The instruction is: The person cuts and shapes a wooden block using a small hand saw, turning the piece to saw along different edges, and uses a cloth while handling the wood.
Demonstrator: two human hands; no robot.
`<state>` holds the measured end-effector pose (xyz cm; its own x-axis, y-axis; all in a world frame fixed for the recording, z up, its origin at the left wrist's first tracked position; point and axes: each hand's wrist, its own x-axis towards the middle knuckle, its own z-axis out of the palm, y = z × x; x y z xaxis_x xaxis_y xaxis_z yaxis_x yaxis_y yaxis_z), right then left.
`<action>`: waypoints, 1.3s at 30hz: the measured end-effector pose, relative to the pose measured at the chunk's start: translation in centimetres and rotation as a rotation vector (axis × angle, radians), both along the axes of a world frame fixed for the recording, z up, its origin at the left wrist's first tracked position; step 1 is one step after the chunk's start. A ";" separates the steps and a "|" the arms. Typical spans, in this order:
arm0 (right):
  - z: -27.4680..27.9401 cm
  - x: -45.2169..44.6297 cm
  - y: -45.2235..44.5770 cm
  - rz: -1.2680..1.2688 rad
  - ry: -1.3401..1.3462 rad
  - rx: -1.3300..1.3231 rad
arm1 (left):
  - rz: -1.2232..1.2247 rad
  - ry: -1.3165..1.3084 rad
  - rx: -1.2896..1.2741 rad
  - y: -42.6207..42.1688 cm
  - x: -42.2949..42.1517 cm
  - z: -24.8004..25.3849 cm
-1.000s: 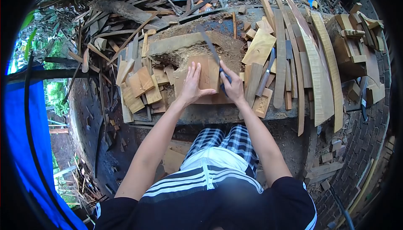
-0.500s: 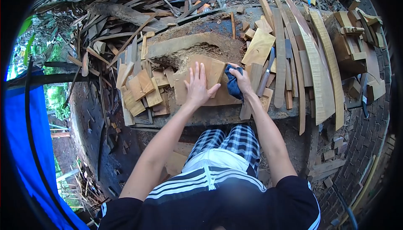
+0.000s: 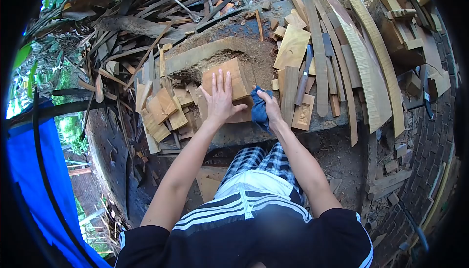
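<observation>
We count one wooden block (image 3: 236, 75) under our left hand (image 3: 221, 102), one blue cloth (image 3: 259, 112) in our right hand (image 3: 271, 109), two pale curved boards (image 3: 364, 65) farther right.

The block (image 3: 225, 77) is showing smooth, matt wood; the hollowed slab (image 3: 188, 62) behind it is showing rough, splintery wood. The rag (image 3: 260, 111) is looking like crumpled, matt cloth.

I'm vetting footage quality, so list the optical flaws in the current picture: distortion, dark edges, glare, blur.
Head view: strong fisheye bending, bowing the long wooden strips; black vignette around the corners; bright, washed-out daylight behind the blue tarp; a hazy pale spot low on the dark shirt; left hand fairly clear.
</observation>
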<state>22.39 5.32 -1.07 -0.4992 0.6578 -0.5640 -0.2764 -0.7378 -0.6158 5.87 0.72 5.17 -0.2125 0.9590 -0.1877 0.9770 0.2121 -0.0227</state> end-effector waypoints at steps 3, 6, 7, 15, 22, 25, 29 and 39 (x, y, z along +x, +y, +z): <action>-0.4 -0.5 -0.3 0.084 -0.055 -0.057 | -0.011 0.046 0.075 0.1 -0.3 -0.3; 2.2 -0.1 -0.8 0.100 0.068 -0.237 | -0.059 -0.008 0.180 -0.2 -1.9 0.0; 3.3 -0.2 -1.2 0.115 0.069 -0.235 | -0.102 -0.086 0.260 -0.5 -2.6 0.4; 11.5 -2.6 -0.3 0.312 0.194 -0.018 | 0.114 -0.646 0.141 -2.2 -7.2 9.1; 10.9 -5.0 0.5 0.258 -0.292 0.780 | 0.450 -0.797 0.576 -3.0 -8.1 7.3; 12.2 -5.6 -0.5 0.346 -0.265 0.986 | 0.413 -0.775 0.543 -2.9 -8.1 7.9; 13.4 -6.4 -0.8 0.406 -0.401 1.163 | 0.470 -0.824 0.588 -2.6 -9.3 5.9; 14.5 -8.3 1.9 0.487 -0.591 1.145 | 0.398 -0.792 0.583 -2.4 -9.2 5.5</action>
<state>14.13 7.20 13.47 -0.6886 0.7242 -0.0382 0.3746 0.3101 -0.8738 -3.31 -1.69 10.65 -0.5493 0.8337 0.0563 0.5263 0.2928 0.7983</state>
